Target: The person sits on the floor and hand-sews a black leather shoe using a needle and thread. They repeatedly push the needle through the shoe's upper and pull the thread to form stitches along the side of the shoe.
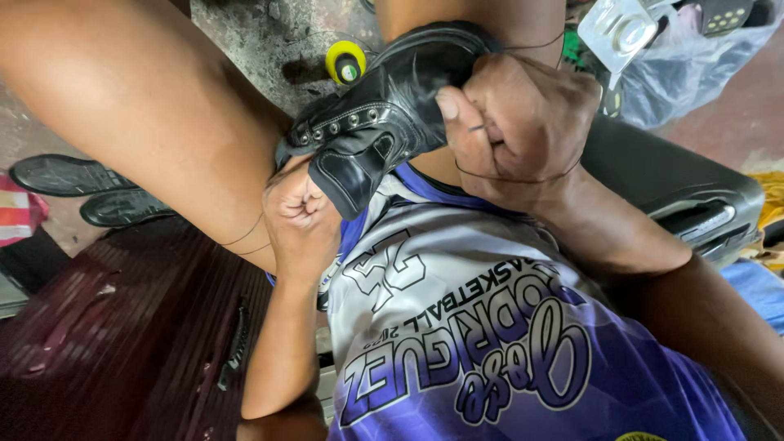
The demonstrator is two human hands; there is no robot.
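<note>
At the far left of the frame a pair of dark sandals (77,192) is lying on the floor, and a dark red suitcase (122,335) is filling the lower left corner. Your bare thigh is crossing the upper left, crowding the view of what you are working on. Your left hand (300,214) is clenching into a tight fist just under the black boot (384,114), touching its tongue flap; a thin thread is running from that fist across your leg. The boot is sitting at upper centre, between your knees, glossy black leather with a row of metal eyelets and its collar facing up. A yellow-capped tool (346,62) is lying just behind it on the concrete. Your right hand (518,122) is gripping the boot's collar, its grip closed around a needle and thread. A black case (678,184) is lying at right, with a plastic bag (694,61) above it.
</note>
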